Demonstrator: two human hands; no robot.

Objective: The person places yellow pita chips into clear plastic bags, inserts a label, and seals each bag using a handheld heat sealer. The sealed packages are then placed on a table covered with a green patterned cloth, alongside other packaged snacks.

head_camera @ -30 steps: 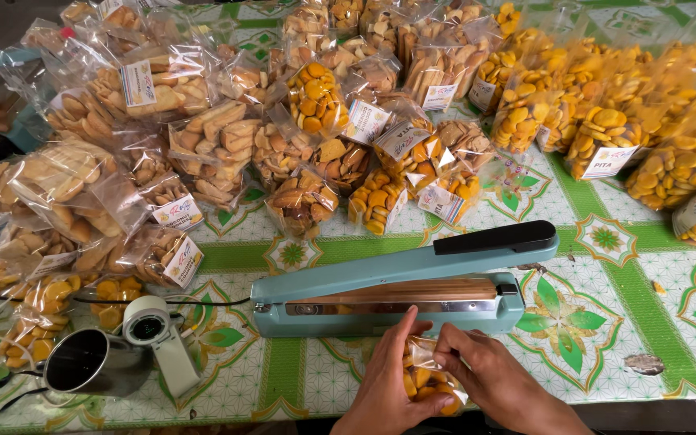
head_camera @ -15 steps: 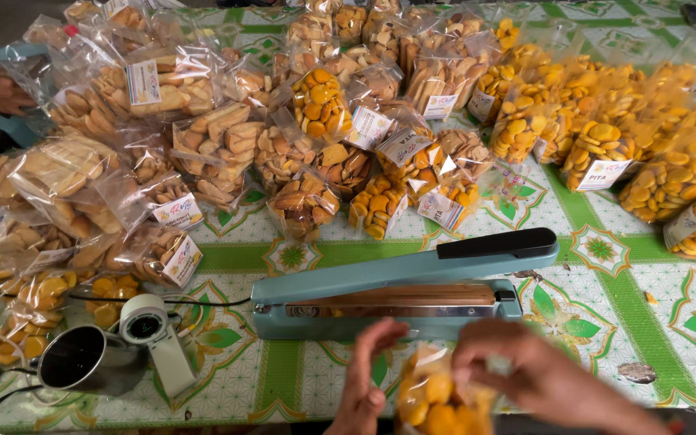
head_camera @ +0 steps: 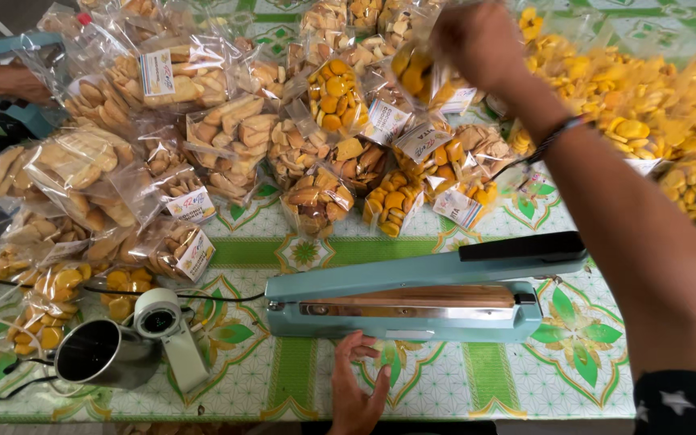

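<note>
Nearest the camera, the left hand [head_camera: 356, 387] rests flat on the bench [head_camera: 461, 379] with its grip open and fingers spread, just below the teal heat sealer [head_camera: 420, 294]. Farther out, the right hand [head_camera: 477, 40] reaches over the heaped snack bags [head_camera: 227, 145], its grip closed on a clear bag of yellow biscuits [head_camera: 414, 74].
</note>
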